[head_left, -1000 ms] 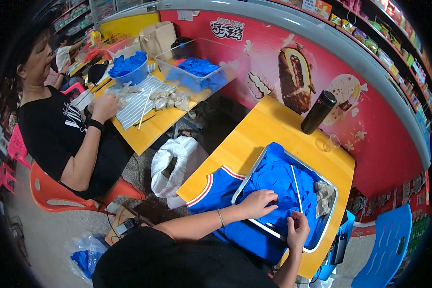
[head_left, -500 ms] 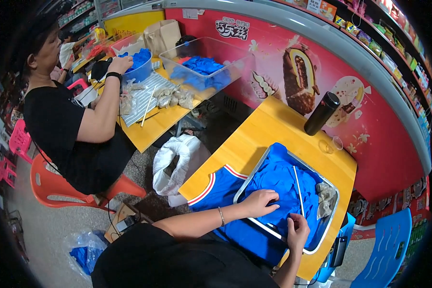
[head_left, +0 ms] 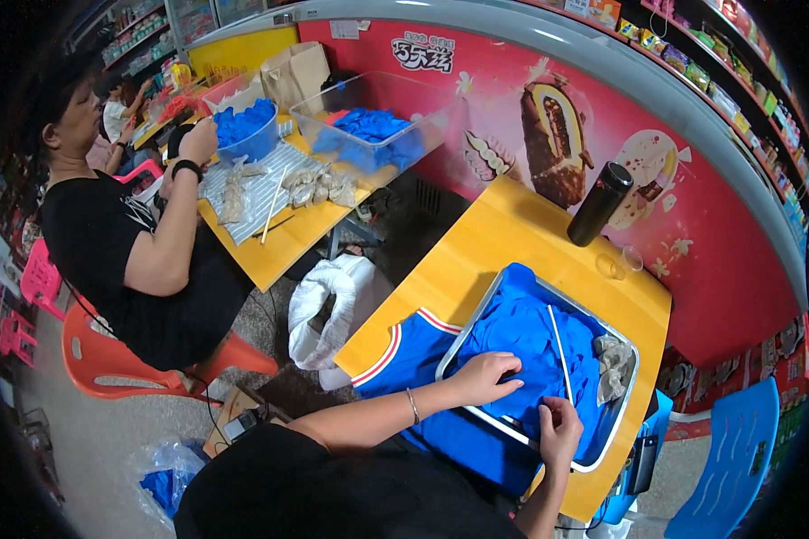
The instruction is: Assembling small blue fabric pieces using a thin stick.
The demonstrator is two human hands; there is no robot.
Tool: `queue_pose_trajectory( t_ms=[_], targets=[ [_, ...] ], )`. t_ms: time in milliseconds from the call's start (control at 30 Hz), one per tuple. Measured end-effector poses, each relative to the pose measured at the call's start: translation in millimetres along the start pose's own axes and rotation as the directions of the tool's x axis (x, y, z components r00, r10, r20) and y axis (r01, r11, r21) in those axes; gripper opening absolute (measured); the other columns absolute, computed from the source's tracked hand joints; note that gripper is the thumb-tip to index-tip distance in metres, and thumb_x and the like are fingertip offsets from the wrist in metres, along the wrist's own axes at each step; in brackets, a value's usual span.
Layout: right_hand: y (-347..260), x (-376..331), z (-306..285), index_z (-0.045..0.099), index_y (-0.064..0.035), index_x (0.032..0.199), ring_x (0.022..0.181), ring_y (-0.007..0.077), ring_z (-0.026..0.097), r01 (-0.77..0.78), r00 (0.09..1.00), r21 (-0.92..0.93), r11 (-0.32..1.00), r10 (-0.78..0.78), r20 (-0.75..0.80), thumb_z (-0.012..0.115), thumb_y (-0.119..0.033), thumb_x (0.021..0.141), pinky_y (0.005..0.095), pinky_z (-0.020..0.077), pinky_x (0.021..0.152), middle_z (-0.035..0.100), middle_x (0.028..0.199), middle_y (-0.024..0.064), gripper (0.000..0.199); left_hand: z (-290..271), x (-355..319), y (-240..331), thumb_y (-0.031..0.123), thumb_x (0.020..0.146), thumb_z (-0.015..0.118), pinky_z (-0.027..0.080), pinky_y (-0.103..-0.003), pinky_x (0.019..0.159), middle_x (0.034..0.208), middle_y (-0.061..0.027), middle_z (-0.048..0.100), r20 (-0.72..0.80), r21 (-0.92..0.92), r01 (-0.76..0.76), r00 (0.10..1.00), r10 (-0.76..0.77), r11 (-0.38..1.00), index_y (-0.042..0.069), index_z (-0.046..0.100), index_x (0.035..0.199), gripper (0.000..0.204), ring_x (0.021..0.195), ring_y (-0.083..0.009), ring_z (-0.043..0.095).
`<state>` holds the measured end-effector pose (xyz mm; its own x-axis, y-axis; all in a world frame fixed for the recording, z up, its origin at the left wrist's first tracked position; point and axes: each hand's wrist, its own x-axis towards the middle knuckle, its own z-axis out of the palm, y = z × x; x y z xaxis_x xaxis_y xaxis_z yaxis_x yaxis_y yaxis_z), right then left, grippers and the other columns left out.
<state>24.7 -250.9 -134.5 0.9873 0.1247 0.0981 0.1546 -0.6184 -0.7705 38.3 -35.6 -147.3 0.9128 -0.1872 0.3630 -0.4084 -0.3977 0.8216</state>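
A silver-rimmed tray (head_left: 618,446) full of crumpled blue fabric pieces (head_left: 512,328) sits on the yellow table in front of me. Over the near left part of the pile rests my left hand (head_left: 487,378), its thumb apart from the fingers, with nothing visible between them. My right hand (head_left: 560,431) is at the near rim, fingers curled towards the thumb against blue fabric; what they pinch, if anything, is hidden. A thin white stick (head_left: 560,352) lies across the pile. Greyish, bag-like bundles (head_left: 613,366) fill the tray's right side.
Blue cloth with striped trim (head_left: 404,346) lies left of the tray. A black flask (head_left: 600,205) and a clear cup (head_left: 632,259) stand behind it. A blue chair (head_left: 728,463) is at right, a white sack (head_left: 331,310) at left. A co-worker (head_left: 135,234) sits at another table (head_left: 283,251).
My hands stay nearly in place over the tray. The co-worker's raised hand has moved left, away from the blue basin. The whole view has shifted slightly.
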Motion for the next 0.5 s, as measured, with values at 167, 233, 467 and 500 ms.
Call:
queue_pose_trajectory(
  t_ms=[167,233,467,500],
  targets=[
    [-1.5,3.9,2.8,0.065,0.0001,0.092,0.069,0.0189,0.062,-0.011,1.0,0.044,0.999,0.011,-0.002,0.067,-0.004,0.078,0.0292,0.0484,0.065,0.065,0.081,0.0115,0.014,-2.5,1.3,-0.9,0.019,0.081,0.066,0.044,-0.036,0.061,0.073,-0.0132,0.054,-0.014,0.015,0.02,1.0,-0.02,1.0,-0.001,0.054,0.083,0.023,0.068,-0.0283,0.056],
    [-1.5,4.5,2.8,0.065,-0.0001,0.092,0.069,0.0191,0.062,0.018,1.0,-0.009,1.0,-0.018,-0.003,0.067,-0.005,0.078,0.0294,0.0487,0.064,0.065,0.081,0.0115,0.015,-4.1,2.2,2.3,0.018,0.081,0.066,0.044,-0.035,0.061,0.073,-0.0132,0.054,-0.051,-0.065,0.095,0.994,-0.098,0.993,-0.001,0.054,0.08,0.023,0.068,-0.0267,0.056],
    [-5.6,1.6,1.8,0.065,-0.0001,0.092,0.068,0.0193,0.062,0.036,0.999,-0.02,0.999,-0.036,-0.021,0.067,-0.004,0.078,0.0297,0.0491,0.064,0.065,0.082,0.0115,0.015,-6.4,0.3,3.5,0.015,0.083,0.065,0.044,-0.03,0.062,0.077,-0.0118,0.055,-0.183,-0.092,0.017,0.982,-0.034,0.996,-0.004,0.058,0.079,0.02,0.068,-0.0213,0.054],
    [-5.1,1.3,1.6,0.065,0.0,0.092,0.068,0.0193,0.062,0.022,1.0,-0.009,1.0,-0.022,-0.014,0.067,-0.004,0.078,0.0297,0.0491,0.064,0.065,0.082,0.0115,0.015,-7.7,0.4,5.7,0.014,0.083,0.065,0.044,-0.03,0.06,0.079,-0.0117,0.056,-0.168,-0.142,0.021,0.985,-0.045,0.99,-0.004,0.06,0.08,0.019,0.067,-0.0213,0.055]
  ],
)
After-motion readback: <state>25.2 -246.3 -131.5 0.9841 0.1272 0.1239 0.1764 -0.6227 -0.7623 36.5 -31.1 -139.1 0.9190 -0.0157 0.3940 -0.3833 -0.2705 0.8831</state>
